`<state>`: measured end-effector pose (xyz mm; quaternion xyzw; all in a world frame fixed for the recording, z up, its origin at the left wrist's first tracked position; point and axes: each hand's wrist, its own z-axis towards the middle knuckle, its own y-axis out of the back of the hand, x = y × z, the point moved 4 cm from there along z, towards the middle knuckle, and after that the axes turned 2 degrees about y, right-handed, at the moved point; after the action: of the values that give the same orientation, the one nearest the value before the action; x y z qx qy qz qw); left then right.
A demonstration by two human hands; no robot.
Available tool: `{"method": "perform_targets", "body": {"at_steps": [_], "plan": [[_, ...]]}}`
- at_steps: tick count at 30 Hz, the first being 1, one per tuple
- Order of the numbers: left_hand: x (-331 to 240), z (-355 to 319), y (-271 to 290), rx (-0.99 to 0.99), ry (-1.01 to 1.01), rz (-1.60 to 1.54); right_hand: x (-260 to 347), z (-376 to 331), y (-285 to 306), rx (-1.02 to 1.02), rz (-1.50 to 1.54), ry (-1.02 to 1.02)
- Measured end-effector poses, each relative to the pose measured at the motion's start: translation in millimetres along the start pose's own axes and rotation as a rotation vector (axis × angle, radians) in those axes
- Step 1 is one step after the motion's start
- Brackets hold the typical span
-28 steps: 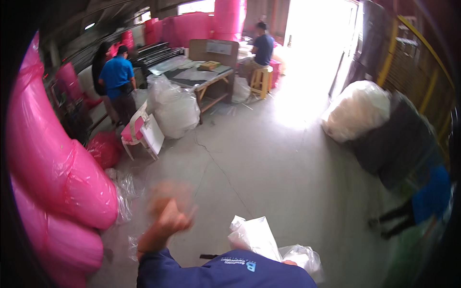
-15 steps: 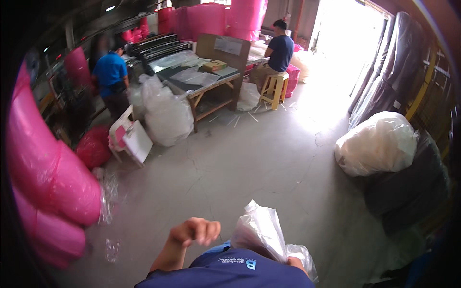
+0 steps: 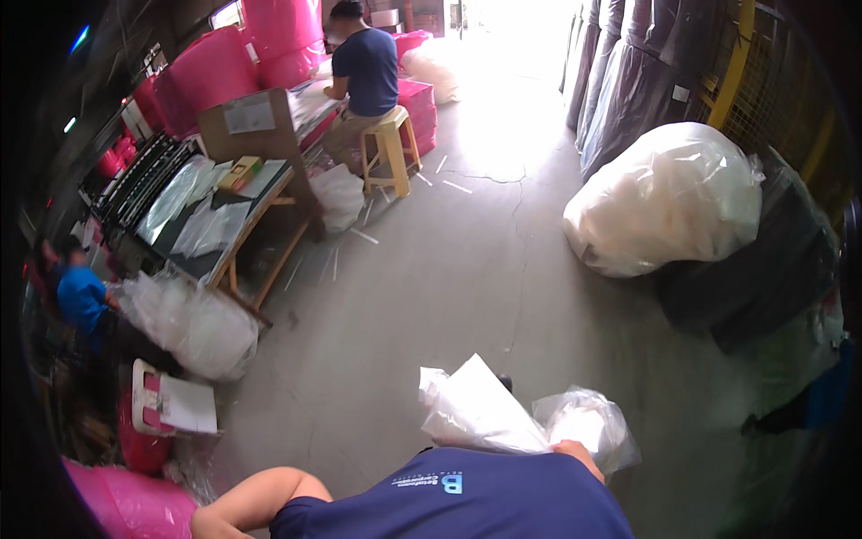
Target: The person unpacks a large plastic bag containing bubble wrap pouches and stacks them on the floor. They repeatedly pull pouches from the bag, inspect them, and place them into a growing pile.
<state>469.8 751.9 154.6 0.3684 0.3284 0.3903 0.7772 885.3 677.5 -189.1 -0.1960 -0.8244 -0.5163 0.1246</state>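
Note:
My right hand [image 3: 576,453] shows only as a bit of knuckle above my dark blue shirt. It grips a bundle of white plastic sheets [image 3: 473,411] and a crumpled clear plastic bag [image 3: 588,426], held close in front of my chest. My left forearm [image 3: 256,499] is bent along the lower edge by my side. The left hand itself is out of sight.
A wooden work table [image 3: 235,241] with plastic sheets stands at the left, and clear stuffed bags [image 3: 193,323] lie below it. One person sits on a yellow stool [image 3: 388,153]; another in blue [image 3: 81,296] is at far left. A big white bag [image 3: 669,202] sits to the right, pink rolls [image 3: 211,76] at the back.
My view has swung toward the table and the right. My left hand has dropped from in front of me out of sight. The plastic bundle stays in my right hand.

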Motion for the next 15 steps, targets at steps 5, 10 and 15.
{"method": "perform_targets", "body": {"at_steps": [5, 10, 15], "plan": [[163.6, 35.5, 4.7, -0.126, 0.164, -0.079, -66.0, 153.0, 91.5, 0.023, -0.079, 0.053], [320.1, 91.3, 47.3, -0.095, 0.195, 0.061, -122.8, 292.7, 231.8, -0.018, -0.021, 0.105], [507.2, 101.8, 81.4, -0.075, 0.271, -0.179, -151.0, 444.8, 330.8, 0.119, -0.033, 0.132]]}}
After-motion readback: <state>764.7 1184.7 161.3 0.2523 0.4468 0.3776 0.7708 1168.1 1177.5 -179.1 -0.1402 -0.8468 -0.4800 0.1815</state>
